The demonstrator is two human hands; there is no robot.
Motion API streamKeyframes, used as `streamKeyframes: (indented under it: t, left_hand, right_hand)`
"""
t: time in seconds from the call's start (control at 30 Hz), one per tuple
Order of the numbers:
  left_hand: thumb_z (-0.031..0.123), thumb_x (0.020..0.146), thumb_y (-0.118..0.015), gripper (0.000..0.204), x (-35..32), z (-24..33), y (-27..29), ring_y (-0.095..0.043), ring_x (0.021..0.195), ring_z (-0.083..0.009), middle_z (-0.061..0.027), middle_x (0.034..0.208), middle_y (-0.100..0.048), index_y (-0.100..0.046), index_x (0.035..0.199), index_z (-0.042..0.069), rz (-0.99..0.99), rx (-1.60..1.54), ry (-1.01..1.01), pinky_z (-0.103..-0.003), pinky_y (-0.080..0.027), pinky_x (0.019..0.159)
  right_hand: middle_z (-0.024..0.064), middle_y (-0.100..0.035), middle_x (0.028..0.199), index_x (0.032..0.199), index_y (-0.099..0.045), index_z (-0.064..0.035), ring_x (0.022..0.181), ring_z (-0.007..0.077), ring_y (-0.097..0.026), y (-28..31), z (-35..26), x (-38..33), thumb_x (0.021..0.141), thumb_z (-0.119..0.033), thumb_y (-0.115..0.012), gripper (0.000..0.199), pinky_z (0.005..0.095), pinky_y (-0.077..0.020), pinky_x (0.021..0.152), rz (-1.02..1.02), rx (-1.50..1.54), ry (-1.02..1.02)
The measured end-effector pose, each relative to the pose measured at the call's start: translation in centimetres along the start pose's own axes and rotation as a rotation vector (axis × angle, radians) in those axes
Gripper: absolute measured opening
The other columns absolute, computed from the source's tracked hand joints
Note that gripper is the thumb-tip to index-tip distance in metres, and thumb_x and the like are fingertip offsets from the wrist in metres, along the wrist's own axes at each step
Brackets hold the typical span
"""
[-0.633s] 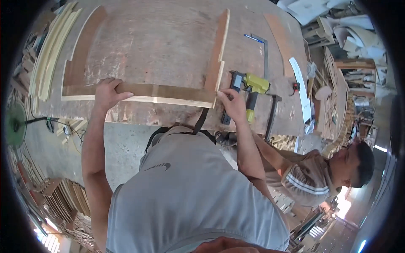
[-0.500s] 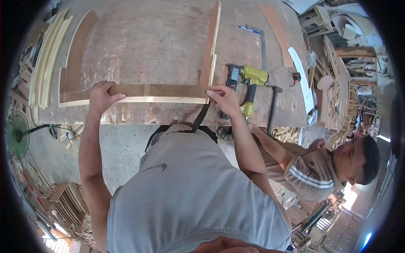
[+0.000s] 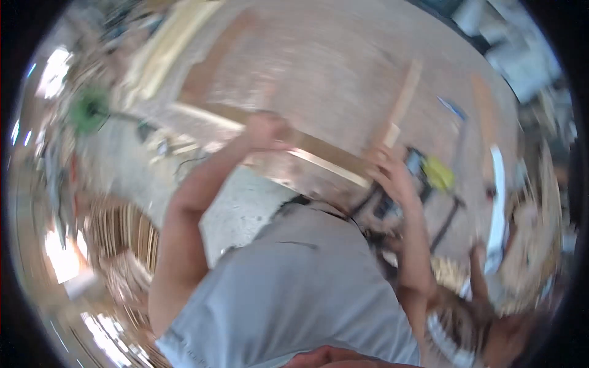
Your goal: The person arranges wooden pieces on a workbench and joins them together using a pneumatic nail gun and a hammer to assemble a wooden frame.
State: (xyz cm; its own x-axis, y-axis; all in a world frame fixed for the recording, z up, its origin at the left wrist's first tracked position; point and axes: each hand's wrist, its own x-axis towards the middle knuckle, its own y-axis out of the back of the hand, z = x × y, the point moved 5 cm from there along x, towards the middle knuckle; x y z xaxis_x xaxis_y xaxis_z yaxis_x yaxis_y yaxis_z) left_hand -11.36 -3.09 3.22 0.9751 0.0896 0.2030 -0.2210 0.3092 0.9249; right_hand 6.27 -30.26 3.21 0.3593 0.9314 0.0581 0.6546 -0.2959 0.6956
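A three-sided wooden frame lies on the worktable (image 3: 331, 55), and motion blurs the picture. Its near side is a long board (image 3: 331, 156) with a pale edge facing me. My left hand (image 3: 268, 130) is closed over this board around its middle. At the right-hand corner my right hand (image 3: 391, 173) grips the board's end, where it meets the right side board (image 3: 405, 98). The left side board (image 3: 215, 61) runs away from me, with no hand on it. A yellow-green nail gun (image 3: 438, 173) lies just right of my right hand.
Pale wood strips (image 3: 165, 49) lie along the table's left. On the right are a blue pen (image 3: 451, 107), a black bar (image 3: 448, 224), a brown board (image 3: 485, 116) and a white strip (image 3: 496, 208). Another person (image 3: 460, 325) is at the lower right; a green fan (image 3: 89, 109) stands left.
The whole view has swung round and blurred, so the frame now looks slanted. My left hand sits further right along the near board. My right hand stays at the corner.
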Motion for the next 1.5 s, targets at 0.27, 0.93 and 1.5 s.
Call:
streamKeyframes:
  t: [0.27,0.93,1.5]
  left_hand:
    - [0.061,0.060,-0.067,0.055,-1.5,-0.3,0.3,-0.057,0.062,-0.0268,-0.0066,0.064,-0.051,-0.057,0.080,0.011,0.029,0.163,0.010,-0.039,-0.045,0.059]
    - [0.056,0.056,-0.071,0.073,0.4,5.3,-0.1,-0.056,0.089,-0.0298,-0.0114,0.095,-0.059,-0.053,0.111,0.011,-0.114,0.092,-0.138,-0.040,-0.043,0.079]
    - [0.054,0.062,-0.069,0.066,2.4,8.6,-3.6,-0.054,0.091,-0.0267,-0.0103,0.093,-0.055,-0.053,0.105,0.006,-0.149,0.209,-0.049,-0.040,-0.041,0.082]
  right_hand:
    - [0.0126,-0.049,0.123,0.093,-0.064,0.0009,0.114,0.0267,-0.047,0.1,-0.1,1.8,0.069,-0.014,-0.073,0.030,0.0336,-0.0425,0.089,-0.158,0.163,-0.161]
    - [0.0019,-0.053,0.113,0.095,-0.065,-0.0119,0.096,0.0228,-0.057,-1.5,-0.4,2.9,0.074,-0.033,-0.068,0.029,0.0337,-0.0470,0.080,-0.178,-0.058,-0.077]
    - [0.0098,-0.063,0.079,0.082,-0.062,0.0016,0.065,0.0121,-0.059,-5.1,1.0,-3.0,0.076,-0.023,-0.071,0.027,0.0257,-0.0486,0.059,0.181,0.555,-0.577]
